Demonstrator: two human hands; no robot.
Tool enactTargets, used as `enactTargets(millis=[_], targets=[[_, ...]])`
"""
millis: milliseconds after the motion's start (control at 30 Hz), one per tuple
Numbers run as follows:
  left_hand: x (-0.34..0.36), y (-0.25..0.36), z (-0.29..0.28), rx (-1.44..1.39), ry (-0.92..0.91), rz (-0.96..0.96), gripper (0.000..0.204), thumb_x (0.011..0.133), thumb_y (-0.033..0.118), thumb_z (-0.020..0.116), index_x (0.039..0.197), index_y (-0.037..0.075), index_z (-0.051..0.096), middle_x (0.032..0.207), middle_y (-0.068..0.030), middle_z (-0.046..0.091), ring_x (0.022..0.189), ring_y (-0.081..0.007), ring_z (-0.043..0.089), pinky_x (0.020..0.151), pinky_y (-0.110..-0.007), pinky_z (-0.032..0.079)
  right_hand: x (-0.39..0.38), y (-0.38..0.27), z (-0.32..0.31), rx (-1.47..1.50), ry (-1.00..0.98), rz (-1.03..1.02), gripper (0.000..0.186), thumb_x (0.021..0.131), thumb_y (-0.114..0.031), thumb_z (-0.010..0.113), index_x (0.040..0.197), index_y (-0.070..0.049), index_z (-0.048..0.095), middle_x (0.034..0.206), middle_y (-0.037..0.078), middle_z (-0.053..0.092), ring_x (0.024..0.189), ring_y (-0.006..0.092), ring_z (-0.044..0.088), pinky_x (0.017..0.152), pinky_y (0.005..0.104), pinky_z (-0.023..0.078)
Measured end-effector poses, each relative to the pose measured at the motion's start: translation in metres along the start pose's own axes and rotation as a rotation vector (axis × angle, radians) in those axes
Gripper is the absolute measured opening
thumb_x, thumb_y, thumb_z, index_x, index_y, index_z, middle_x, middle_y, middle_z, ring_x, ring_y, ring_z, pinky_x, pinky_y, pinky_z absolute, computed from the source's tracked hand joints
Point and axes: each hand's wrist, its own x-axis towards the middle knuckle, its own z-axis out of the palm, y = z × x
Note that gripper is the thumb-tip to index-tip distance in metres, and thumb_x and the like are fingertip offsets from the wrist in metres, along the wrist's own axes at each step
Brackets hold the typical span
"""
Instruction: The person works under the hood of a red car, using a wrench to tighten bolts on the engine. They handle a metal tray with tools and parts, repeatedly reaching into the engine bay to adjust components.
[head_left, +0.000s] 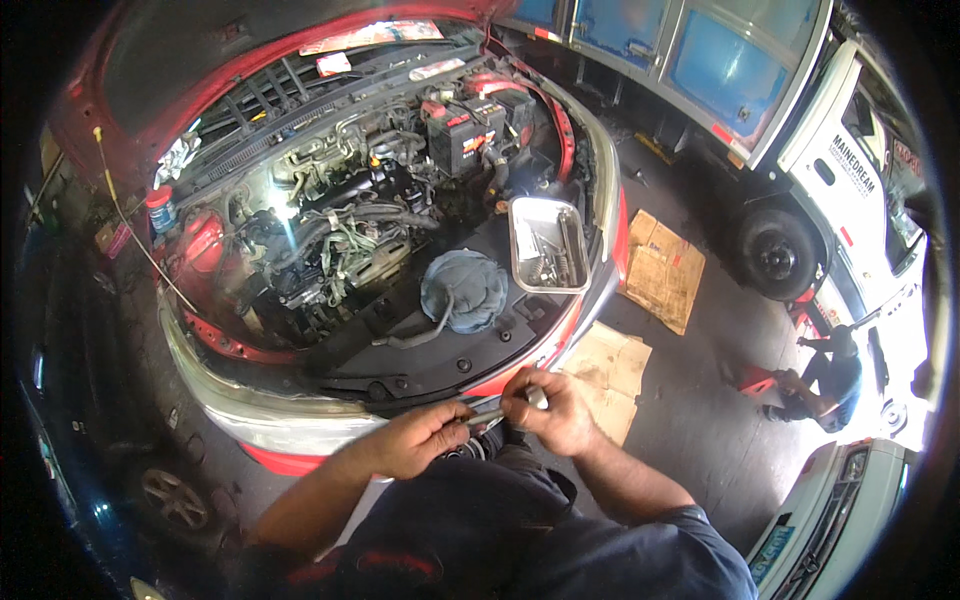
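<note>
Both my hands meet in front of my body, close to the car's front bumper. My left hand (425,440) is closed around the shaft of a silver metal tool that looks like a ratchet wrench (486,417). Around its rounded silver end, my right hand (555,412) is closed too. The fingers cover much of the tool. Ahead of my hands lies the open engine bay of a red car, with hoses, wires and engine parts (350,215). A blue-grey cloth bundle (464,290) rests on the black front panel (400,365).
A metal tray (549,245) with loose metal parts sits at the bay's right front. Behind it is a black battery (466,138). Flattened cardboard (664,270) lies on the floor. A person (835,375) crouches beside a white truck (850,160) at right.
</note>
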Motion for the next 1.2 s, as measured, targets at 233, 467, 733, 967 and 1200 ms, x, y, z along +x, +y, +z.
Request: enactTargets(millis=[233,467,733,967,1200], targets=[[-0.037,-0.018,0.011,0.0,0.406,-0.076,0.038,0.104,0.027,0.038,0.096,-0.002,0.061,0.07,-0.0056,0.055,0.065,-0.0144,0.053,0.065,-0.03,0.046,-0.009,-0.002,0.067,-0.09,-0.002,0.036,0.015,0.081,-0.011,0.071,0.083,-0.002,0.059,0.071,0.004,0.06,0.064,0.0103,0.054,0.059,0.03,0.048],[0.003,-0.03,-0.035,-0.438,0.269,-0.366,0.036,0.104,0.027,0.037,0.1,0.001,0.062,0.077,-0.0041,0.058,0.069,-0.013,0.051,0.063,-0.032,0.045,0.081,0.006,0.047,-0.427,-0.193,-0.43,0.021,0.075,-0.018,0.073,0.082,-0.005,0.059,0.07,0.016,0.058,0.062,0.0285,0.062,0.057,0.0376,0.048],[0.128,-0.032,-0.152,0.387,0.598,-0.063,0.028,0.092,0.028,0.061,0.103,0.002,0.061,0.089,-0.0184,0.062,0.084,-0.0384,0.061,0.075,-0.041,0.048,0.275,-0.013,-0.032,0.022,-0.521,0.414,0.054,0.09,-0.049,0.064,0.111,0.0,0.054,0.068,0.002,0.054,0.06,0.0114,0.054,0.053,0.0295,0.045],[0.285,-0.065,-0.327,0.753,0.887,0.212,0.026,0.082,0.024,0.071,0.096,0.003,0.066,0.089,-0.0165,0.059,0.086,-0.0359,0.059,0.077,-0.042,0.048,0.499,-0.027,-0.071,-0.525,-0.438,-0.142,0.047,0.09,-0.04,0.063,0.11,0.001,0.057,0.088,0.017,0.064,0.084,0.0313,0.064,0.077,0.0389,0.051],[0.373,-0.135,-0.517,0.684,0.854,-0.077,0.024,0.083,0.016,0.071,0.102,0.002,0.065,0.093,-0.0184,0.068,0.086,-0.0275,0.067,0.077,-0.037,0.052,0.721,0.019,-0.031,-0.675,-0.282,-0.227,0.05,0.081,-0.042,0.068,0.105,0.002,0.065,0.103,0.026,0.065,0.102,0.039,0.062,0.088,0.0424,0.049]])
